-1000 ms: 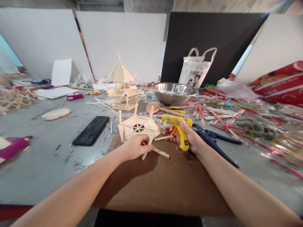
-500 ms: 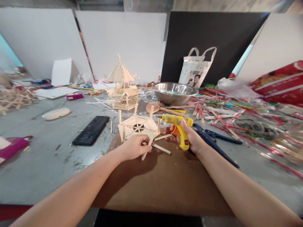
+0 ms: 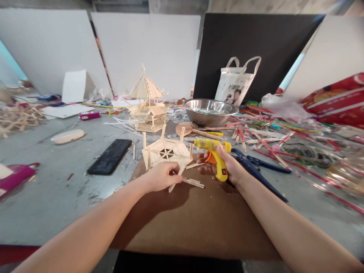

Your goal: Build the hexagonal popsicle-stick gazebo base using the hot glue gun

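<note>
My left hand [image 3: 161, 176] is closed around a few thin wooden sticks [image 3: 190, 182] that fan out to the right, just above a brown cardboard sheet [image 3: 196, 220]. My right hand [image 3: 227, 168] grips a yellow glue gun [image 3: 214, 154] with an orange trigger, its nozzle pointing left. Between and just beyond the hands stands a small hexagonal stick frame [image 3: 166, 151] with upright posts. A finished stick pagoda [image 3: 147, 102] stands farther back.
A black phone [image 3: 110, 156] lies left of the frame. A steel bowl [image 3: 209, 112], blue pliers [image 3: 257, 167] and a litter of red-wrapped sticks [image 3: 261, 140] fill the right side. A white tote bag [image 3: 237, 81] leans on a black board. Stick pieces [image 3: 17, 117] lie far left.
The sticks in my left hand have swung down and flattened toward the cardboard. The glue gun and right hand have stayed almost still.
</note>
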`<state>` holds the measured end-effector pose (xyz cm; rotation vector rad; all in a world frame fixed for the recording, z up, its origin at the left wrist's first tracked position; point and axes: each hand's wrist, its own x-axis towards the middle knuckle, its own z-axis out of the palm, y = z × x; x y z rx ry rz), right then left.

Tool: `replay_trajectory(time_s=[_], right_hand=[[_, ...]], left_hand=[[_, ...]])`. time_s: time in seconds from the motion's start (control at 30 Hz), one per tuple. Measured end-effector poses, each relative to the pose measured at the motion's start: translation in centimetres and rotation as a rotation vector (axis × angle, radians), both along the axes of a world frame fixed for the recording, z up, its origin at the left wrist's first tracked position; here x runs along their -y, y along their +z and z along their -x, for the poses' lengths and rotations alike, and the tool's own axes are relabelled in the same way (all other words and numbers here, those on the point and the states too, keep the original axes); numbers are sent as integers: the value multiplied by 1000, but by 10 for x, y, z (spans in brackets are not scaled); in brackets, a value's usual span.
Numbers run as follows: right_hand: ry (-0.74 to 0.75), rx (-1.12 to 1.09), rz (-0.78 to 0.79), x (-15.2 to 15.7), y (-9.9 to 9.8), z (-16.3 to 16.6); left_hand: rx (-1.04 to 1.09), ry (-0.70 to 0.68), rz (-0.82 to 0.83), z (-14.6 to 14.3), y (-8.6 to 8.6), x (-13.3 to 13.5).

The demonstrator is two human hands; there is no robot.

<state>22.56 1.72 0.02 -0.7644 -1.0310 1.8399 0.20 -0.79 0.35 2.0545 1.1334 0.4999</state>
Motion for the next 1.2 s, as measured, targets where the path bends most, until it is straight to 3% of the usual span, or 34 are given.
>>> replay_trajectory(time_s=[0.33, 0.7, 1.2], right_hand=[[-3, 13, -26, -1, -1, -1], [-42, 36, -91, -5, -4, -2], [-83, 85, -113, -6, -6, -3]], left_hand=[[59, -72, 47, 2, -3, 0], [158, -60, 232, 3, -5, 0], [180, -59, 364, 3, -3, -1]])
